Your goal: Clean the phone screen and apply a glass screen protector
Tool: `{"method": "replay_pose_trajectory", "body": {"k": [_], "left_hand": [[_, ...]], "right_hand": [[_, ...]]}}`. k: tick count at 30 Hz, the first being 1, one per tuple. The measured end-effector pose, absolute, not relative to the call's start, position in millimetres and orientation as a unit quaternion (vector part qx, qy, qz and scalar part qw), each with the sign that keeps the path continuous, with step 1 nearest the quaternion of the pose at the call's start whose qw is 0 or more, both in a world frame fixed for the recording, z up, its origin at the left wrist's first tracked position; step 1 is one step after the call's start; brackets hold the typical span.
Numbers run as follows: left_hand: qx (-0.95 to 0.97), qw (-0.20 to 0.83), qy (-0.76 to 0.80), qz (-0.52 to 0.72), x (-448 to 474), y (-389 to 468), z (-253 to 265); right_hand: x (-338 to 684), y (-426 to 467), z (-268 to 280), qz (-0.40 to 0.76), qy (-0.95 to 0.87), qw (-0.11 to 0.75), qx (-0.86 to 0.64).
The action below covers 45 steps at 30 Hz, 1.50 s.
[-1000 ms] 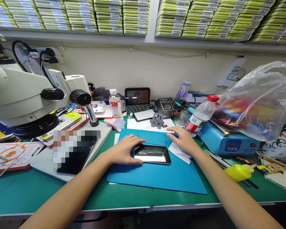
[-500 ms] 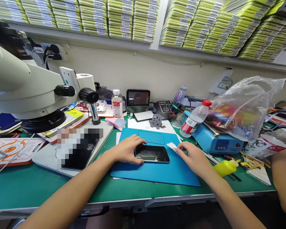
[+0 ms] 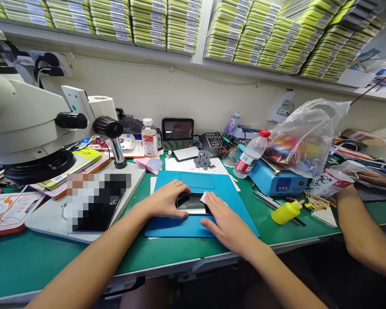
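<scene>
A smartphone (image 3: 193, 203) with a dark glossy screen lies flat on a blue mat (image 3: 176, 227). My left hand (image 3: 165, 199) grips its left end, thumb along the near edge and fingers along the far edge. My right hand (image 3: 228, 223) lies over the phone's right end and presses a small white wipe (image 3: 203, 197) against the screen. Most of the wipe and the phone's right end are hidden under these fingers. On the microscope base to the left rests another dark phone (image 3: 106, 210), partly pixelated.
A microscope (image 3: 28, 116) stands at left. Behind the mat are a clear bottle (image 3: 149, 139) and a small display (image 3: 178, 131). To the right are a red-capped bottle (image 3: 251, 154), a blue machine (image 3: 278, 180) and a yellow squeeze bottle (image 3: 286, 212). Another person's arm (image 3: 357, 223) reaches in at far right.
My right hand has moved left with the white wipe, from beside the phone onto its screen. My left hand keeps its grip on the phone. The camera view has turned slightly right.
</scene>
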<state>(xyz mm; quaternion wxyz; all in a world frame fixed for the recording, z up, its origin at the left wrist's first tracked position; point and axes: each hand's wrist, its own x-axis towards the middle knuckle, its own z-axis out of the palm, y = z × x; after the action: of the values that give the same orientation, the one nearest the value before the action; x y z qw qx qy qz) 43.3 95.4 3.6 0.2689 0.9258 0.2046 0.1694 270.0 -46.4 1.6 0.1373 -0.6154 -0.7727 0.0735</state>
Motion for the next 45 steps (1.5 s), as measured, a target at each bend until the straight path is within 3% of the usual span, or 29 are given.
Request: {"method": "replay_pose_trajectory", "body": {"k": [7, 14, 25, 45], "left_hand": [[0.924, 0.274, 0.205, 0.172, 44, 94, 5], [0.919, 0.286, 0.212, 0.169, 45, 93, 3], [0.921, 0.285, 0.209, 0.162, 45, 96, 2], [0.915, 0.295, 0.225, 0.156, 45, 94, 4]], "right_hand": [[257, -75, 0, 0.111, -0.785, 0.091, -0.602], [259, -36, 11, 0.124, -0.757, 0.054, -0.639], [261, -49, 14, 0.102, -0.744, 0.012, -0.661], [252, -57, 18, 0.112, -0.738, 0.03, -0.665]]}}
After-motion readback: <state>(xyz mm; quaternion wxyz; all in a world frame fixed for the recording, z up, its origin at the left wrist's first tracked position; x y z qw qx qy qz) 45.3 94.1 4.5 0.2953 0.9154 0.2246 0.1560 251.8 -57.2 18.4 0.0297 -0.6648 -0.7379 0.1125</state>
